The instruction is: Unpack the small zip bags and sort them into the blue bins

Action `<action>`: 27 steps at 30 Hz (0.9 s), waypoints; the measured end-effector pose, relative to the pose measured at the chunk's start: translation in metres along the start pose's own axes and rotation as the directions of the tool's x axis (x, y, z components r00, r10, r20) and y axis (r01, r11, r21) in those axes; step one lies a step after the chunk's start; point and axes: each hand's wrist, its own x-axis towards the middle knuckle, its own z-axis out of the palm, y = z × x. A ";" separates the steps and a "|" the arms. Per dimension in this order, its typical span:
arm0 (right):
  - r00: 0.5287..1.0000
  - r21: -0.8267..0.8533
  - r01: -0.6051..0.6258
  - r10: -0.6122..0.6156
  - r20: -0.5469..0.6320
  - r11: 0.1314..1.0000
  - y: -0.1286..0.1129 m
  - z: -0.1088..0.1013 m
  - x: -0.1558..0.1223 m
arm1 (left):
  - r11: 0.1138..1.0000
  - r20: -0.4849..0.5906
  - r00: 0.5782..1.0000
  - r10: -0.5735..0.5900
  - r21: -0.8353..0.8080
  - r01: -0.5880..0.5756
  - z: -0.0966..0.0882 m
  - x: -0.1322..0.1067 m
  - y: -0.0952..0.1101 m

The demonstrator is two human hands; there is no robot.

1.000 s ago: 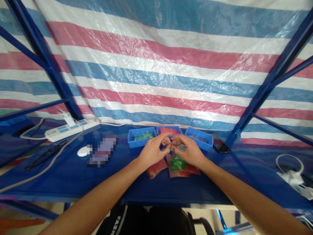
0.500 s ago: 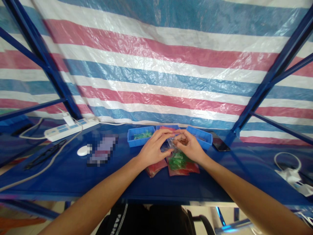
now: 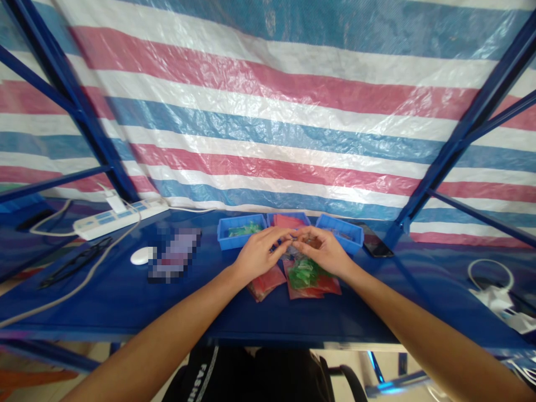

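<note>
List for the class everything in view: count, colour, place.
Striped sheet: one, red-white-blue, behind
Bars: several, blue, both sides
Table: one, blue, centre
Bins: three, blue, table back
Red contents: uncounted, red, middle bin
Red packets: two piles, red, before bins
Green pieces: several, green, left bin and right pile
Clear plastic: uncounted, colourless, at fingertips
Power strip: one, white, back left
Cables: several, pale, left
Rounded object: one, white, left
Pixelated item: one, purplish, left
Black item: one, black, far left
Phone: one, black, right of bins
Plug-like pieces: several, white, right
Chair arm: one, black, bottom
Clothing: uncounted, black, bottom
Forearms: two, bare, front
Left hand: one, bare, centre
Right hand: one, bare, centre
</note>
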 end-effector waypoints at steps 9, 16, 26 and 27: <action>0.995 -0.152 0.088 -0.095 -0.042 0.985 -0.002 -0.011 0.003 | 0.981 0.045 0.995 -0.093 -0.167 0.099 0.005 0.002 -0.002; 0.927 -0.804 0.092 -0.344 -0.146 0.587 0.007 -0.059 0.011 | 0.999 0.188 0.982 -0.018 -0.025 0.023 -0.001 0.002 -0.003; 0.973 -0.927 -0.216 -0.016 -0.232 0.306 0.021 -0.079 0.011 | 1.000 0.409 0.913 -0.002 0.010 -0.003 0.006 -0.004 -0.007; 0.973 -0.921 -0.219 -0.003 -0.232 0.323 0.021 -0.076 0.011 | 1.000 0.404 0.915 -0.024 0.020 0.017 0.006 -0.004 -0.009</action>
